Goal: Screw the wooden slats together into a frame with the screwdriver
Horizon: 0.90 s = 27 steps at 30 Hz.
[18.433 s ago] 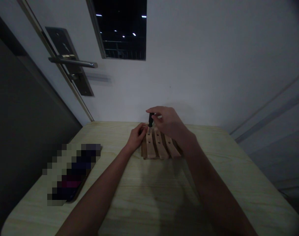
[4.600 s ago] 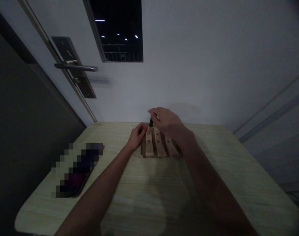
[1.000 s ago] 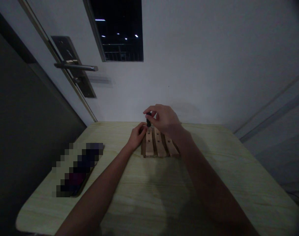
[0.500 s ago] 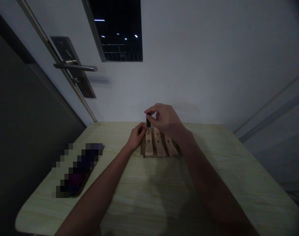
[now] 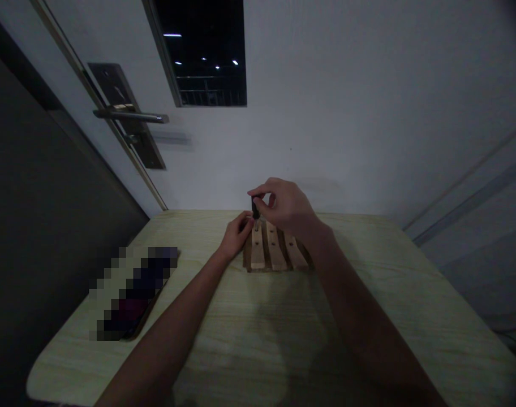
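Observation:
A small wooden slatted rack [image 5: 275,254] with holes in its slats lies on the pale wooden table [image 5: 258,333] near the far edge. My right hand [image 5: 283,206] pinches the black handle of a small screwdriver [image 5: 255,207], held upright with its tip down on the leftmost slat. My left hand [image 5: 236,234] is curled against the rack's left end, fingers closed beside the screwdriver tip. What the left fingers hold, if anything, is hidden.
A dark blurred-out flat object [image 5: 133,291] lies on the table's left side. A white door with a metal lever handle [image 5: 130,117] and a dark window [image 5: 205,53] rises right behind the table. A dark wall stands at the left.
Both hands stay at the rack. The right hand's fingers have shifted slightly round the screwdriver handle; its height has changed a little over the last seconds.

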Motion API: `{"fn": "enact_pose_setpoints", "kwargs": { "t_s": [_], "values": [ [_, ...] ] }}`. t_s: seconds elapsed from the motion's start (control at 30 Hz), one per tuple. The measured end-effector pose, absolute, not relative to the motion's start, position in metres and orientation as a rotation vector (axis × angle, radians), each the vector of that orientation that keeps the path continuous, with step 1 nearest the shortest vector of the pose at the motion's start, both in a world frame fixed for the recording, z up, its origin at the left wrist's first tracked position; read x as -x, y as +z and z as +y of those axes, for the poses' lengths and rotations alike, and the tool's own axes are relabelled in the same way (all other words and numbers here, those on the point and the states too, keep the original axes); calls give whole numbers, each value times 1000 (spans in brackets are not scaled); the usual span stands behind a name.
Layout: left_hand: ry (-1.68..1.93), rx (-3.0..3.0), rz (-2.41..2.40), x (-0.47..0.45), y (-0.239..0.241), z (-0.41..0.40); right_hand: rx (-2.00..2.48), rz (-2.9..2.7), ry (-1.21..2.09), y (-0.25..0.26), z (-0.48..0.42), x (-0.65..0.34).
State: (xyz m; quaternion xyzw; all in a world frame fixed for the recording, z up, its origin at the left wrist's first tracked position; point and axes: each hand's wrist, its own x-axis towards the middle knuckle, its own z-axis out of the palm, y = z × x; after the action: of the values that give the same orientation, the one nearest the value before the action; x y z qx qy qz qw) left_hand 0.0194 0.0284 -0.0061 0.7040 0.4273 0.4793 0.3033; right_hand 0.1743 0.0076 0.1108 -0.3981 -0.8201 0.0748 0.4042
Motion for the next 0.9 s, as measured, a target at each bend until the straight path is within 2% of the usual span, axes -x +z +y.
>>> {"fn": "enact_pose_setpoints", "kwargs": {
  "t_s": [0.27, 0.9],
  "values": [
    [1275, -1875, 1109, -19, -7, 28, 905, -2092, 182, 109, 11, -175],
    [1298, -1851, 1117, -20, -10, 31, 1052, -2043, 326, 106, 17, -170]
  ]
}}
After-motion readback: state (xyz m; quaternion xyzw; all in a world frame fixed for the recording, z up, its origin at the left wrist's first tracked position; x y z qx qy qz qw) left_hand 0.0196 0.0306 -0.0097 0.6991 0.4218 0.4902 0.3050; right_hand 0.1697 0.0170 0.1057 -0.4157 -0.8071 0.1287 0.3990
